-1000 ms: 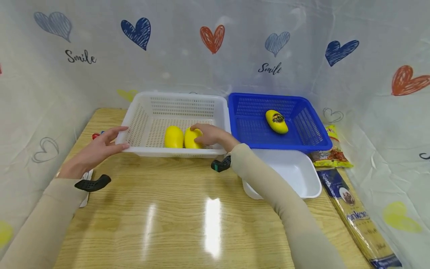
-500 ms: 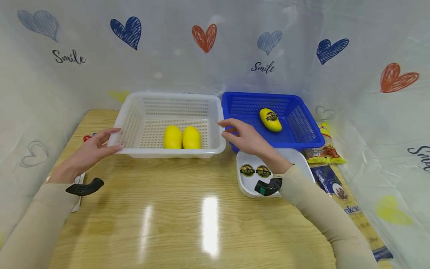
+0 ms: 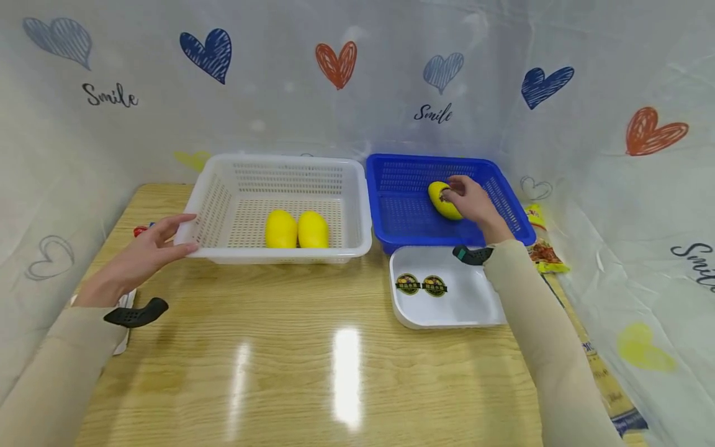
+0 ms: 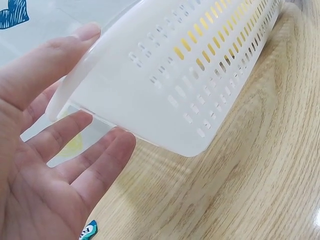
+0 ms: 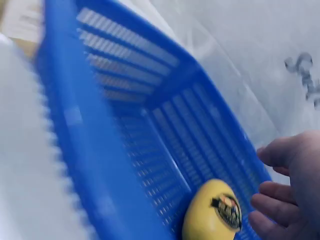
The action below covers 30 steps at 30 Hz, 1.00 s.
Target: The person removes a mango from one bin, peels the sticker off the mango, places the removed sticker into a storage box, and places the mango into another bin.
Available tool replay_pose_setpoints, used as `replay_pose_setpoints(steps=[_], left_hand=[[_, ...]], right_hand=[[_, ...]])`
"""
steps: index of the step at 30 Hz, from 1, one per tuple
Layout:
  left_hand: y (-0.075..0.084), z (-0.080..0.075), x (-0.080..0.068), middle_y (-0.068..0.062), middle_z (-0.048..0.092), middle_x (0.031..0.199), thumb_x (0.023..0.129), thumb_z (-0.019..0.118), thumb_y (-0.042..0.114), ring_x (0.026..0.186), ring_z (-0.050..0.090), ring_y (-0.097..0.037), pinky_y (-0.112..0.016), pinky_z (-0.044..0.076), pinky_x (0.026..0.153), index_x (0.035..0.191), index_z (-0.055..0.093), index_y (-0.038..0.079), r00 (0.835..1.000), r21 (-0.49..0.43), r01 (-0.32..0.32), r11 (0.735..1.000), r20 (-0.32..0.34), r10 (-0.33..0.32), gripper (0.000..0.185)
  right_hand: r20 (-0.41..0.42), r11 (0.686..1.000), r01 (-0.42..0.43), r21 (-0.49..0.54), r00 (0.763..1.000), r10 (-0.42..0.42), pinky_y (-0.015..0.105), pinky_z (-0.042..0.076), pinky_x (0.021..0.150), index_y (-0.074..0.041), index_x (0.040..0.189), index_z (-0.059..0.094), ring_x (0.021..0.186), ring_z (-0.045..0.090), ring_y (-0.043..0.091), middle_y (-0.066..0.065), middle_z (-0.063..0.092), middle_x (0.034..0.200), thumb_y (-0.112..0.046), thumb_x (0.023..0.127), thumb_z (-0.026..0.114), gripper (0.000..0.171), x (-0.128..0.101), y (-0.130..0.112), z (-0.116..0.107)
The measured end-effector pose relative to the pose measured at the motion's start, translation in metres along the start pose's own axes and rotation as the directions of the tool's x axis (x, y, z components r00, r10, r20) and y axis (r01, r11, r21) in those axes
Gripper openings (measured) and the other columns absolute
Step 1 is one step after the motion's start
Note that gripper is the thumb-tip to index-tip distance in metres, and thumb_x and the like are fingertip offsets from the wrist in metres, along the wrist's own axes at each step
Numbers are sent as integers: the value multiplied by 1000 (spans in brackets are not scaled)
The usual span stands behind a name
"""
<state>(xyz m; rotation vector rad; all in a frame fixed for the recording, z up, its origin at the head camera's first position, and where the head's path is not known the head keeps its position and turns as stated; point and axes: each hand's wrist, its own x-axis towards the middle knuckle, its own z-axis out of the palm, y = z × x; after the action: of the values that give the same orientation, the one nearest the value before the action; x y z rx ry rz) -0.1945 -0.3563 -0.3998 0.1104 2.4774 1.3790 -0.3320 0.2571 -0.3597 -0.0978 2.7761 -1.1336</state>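
Note:
My left hand [image 3: 144, 257] holds the left rim of a white plastic basket [image 3: 274, 252], thumb over the rim and fingers under it, as the left wrist view [image 4: 55, 120] shows. Inside, two yellow mangoes [image 3: 313, 230] lie side by side near the front wall. My right hand [image 3: 473, 202] is over the blue basket [image 3: 402, 241], beside a mango [image 3: 444, 205] with a round black-and-gold sticker [image 5: 228, 210]. In the right wrist view its fingers [image 5: 274, 202] are spread and a gap shows between them and the mango. The head view hides part of that sticker behind the fingers.
A white tray [image 3: 469, 304] stands in front of the blue basket, with two round stickers [image 3: 434, 285] at its left. Food packets [image 3: 544, 245] lie along the right edge. Small red and blue items [image 3: 141, 230] sit behind the left hand.
My right hand left a mango in the white basket and moved right, over the blue basket to the stickered mango. The left hand stayed at the white basket's rim.

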Motion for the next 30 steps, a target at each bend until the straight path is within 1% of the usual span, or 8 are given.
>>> replay_pose_setpoints(steps=[4,8,10,13,16,20,26,30], left_hand=[[1,-1,-1,-11,12,161,100,57,37,139,28,-33,-47,37,98,158,12,32,1000,-22,13,1000,10,-13,74],[1,-1,0,-11,8,163,99,57,37,141,24,-36,-57,31,101,158,11,32,1000,-44,14,999,14,-13,75],[0,-1,1,-11,8,162,99,58,37,141,24,-36,-57,31,101,158,11,31,1000,-46,14,999,11,-13,75],[0,0,1,-12,12,162,100,57,36,140,27,-34,-53,33,100,158,11,29,1000,-48,10,999,11,-9,74],[-1,0,1,-11,15,161,100,57,36,137,31,-30,-37,40,96,158,12,29,1000,-40,9,999,8,-9,73],[-1,0,1,-10,18,160,100,57,38,133,36,-23,-20,41,86,157,14,29,1000,-20,5,1000,2,-5,72],[1,1,1,-11,19,159,100,56,38,133,36,-23,-28,40,91,157,14,29,1000,-8,1,1000,4,-1,72],[0,1,1,-11,21,158,100,57,37,126,40,-11,-19,41,86,157,15,27,1000,-8,1,1000,1,-1,72]], right_hand=[[47,997,-81,18,996,80,53,24,113,-5,156,18,143,24,38,22,23,157,-25,103,49,64,19,10,-5],[151,995,-100,-27,983,103,55,16,116,-7,158,6,146,13,39,23,12,160,-30,103,48,73,27,12,-5],[203,995,-75,-72,975,88,55,17,115,-6,157,5,144,16,41,25,15,159,-33,102,49,75,27,12,-4],[252,993,-22,-119,966,52,56,22,113,-4,156,14,138,27,43,28,25,154,-32,101,50,72,29,13,-3],[264,983,1,-183,963,48,57,26,110,-2,152,30,134,33,45,31,32,148,-24,101,53,60,33,11,-2],[279,960,1,-280,957,80,61,26,109,-4,147,40,139,22,49,33,25,151,-16,100,56,51,37,9,-2],[350,941,62,-333,935,62,64,26,107,-3,147,33,135,23,49,34,21,149,-12,100,54,52,34,6,1],[310,928,6,-373,943,119,67,26,104,-7,145,32,133,19,51,36,16,147,-13,99,54,51,32,6,2]])
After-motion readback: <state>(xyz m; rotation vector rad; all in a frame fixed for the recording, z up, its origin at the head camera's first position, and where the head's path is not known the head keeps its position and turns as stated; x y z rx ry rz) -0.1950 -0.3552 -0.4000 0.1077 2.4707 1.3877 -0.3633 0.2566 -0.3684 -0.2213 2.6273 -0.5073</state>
